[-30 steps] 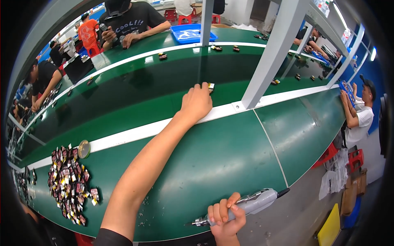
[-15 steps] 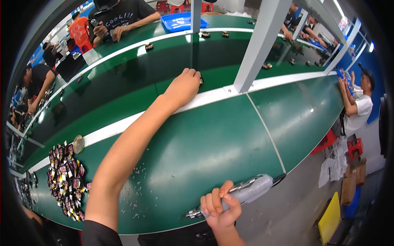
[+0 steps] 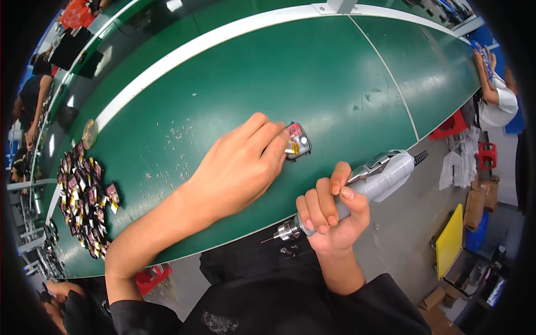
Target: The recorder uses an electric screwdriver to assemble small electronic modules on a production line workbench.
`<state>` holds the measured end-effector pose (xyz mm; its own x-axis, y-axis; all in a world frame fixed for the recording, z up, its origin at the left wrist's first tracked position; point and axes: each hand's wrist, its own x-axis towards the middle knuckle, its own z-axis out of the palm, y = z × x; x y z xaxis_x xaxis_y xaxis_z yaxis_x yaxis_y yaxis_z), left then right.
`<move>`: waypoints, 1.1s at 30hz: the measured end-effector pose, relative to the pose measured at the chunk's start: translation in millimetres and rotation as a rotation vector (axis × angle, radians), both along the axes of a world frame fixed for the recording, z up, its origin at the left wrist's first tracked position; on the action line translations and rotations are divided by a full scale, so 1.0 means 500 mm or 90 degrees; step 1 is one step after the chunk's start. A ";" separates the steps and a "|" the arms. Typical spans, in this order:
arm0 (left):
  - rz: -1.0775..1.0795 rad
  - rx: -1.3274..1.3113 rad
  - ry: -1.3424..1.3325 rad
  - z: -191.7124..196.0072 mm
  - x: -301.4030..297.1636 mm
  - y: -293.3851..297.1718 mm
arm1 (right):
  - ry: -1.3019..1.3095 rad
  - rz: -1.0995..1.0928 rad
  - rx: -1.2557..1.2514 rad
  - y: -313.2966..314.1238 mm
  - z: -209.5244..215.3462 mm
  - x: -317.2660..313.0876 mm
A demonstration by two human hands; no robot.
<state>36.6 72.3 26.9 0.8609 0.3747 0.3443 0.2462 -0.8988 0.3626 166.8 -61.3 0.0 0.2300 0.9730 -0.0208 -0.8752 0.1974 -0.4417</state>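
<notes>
My left hand (image 3: 243, 162) is closed on a small electronic module (image 3: 300, 140) with a dark, rounded casing, a red-printed patch and a yellow strip, just above or on the green worktable (image 3: 234, 72). Its fingers cover the module's left side. In my right hand (image 3: 338, 220) is a grey electric screwdriver (image 3: 385, 176) with a lever along its body, my fingers wrapped round it. Its metal chuck and thin bit point left, over the table's near edge, apart from the module. At the left lies a heap of small black, pink and yellow parts (image 3: 84, 201).
Tiny pale bits (image 3: 177, 134) lie scattered between the heap and my left hand. A round, yellowish disc-like object (image 3: 90, 134) stands by the heap. A white rail (image 3: 184, 53) borders the far side. Co-workers sit left and right; a red stool (image 3: 486, 156) stands at the right.
My left hand has come back from beyond the white rail to the near table, bringing the module. The view has tilted down; my right hand still grips the screwdriver.
</notes>
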 end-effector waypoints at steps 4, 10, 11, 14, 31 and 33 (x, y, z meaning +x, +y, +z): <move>0.049 -0.095 0.084 0.032 0.024 -0.012 | -0.009 0.009 -0.005 -0.033 0.000 -0.025; 0.114 -0.001 0.111 0.011 0.079 0.008 | -0.041 0.002 -0.029 -0.038 0.004 -0.034; 0.116 0.027 0.124 0.012 0.084 0.012 | -0.044 0.000 -0.034 -0.037 0.005 -0.034; 0.098 0.080 0.146 0.015 0.097 0.005 | -0.052 -0.005 -0.036 -0.040 0.005 -0.036; -0.136 -0.139 0.098 0.020 -0.040 -0.054 | -0.042 0.039 -0.059 -0.064 -0.029 -0.069; -0.110 -0.096 0.083 0.014 -0.043 -0.070 | -0.039 0.033 -0.054 -0.061 -0.035 -0.076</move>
